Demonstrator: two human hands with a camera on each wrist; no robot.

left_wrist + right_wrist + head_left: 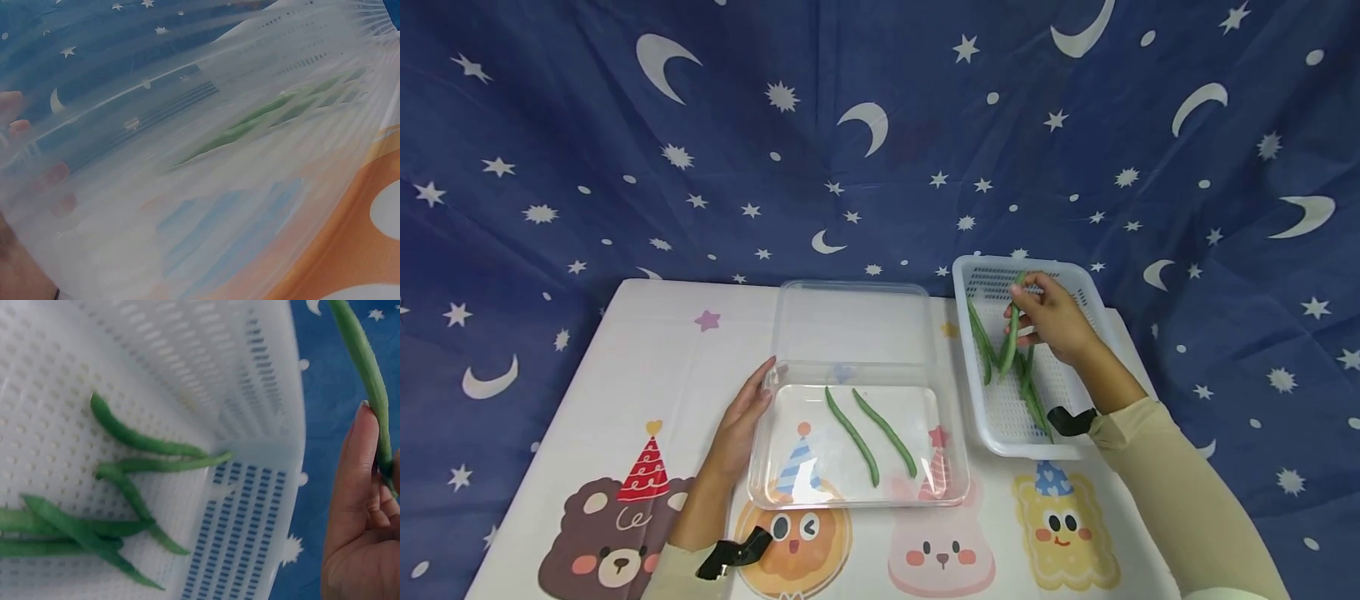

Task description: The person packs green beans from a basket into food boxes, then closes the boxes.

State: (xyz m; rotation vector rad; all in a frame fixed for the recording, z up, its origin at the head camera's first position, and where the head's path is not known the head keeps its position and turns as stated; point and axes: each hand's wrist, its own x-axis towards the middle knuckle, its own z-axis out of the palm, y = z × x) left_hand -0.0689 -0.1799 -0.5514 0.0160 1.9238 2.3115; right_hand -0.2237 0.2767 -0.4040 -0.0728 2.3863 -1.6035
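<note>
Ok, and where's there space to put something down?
There's bare tablecloth between the purple star and the printed bear, left of the left hand. The clear box has room to the left of its two beans. The white basket is crowded where crossed beans lie, and the right hand above holds another bean.

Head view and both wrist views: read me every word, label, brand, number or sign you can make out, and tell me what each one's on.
There are none: I can read no word, label, brand or number in any view.
The clear box and white basket show no lettering.
The tablecloth shows printed cartoon pictures, and the blue backdrop moons, stars and dots.
</note>
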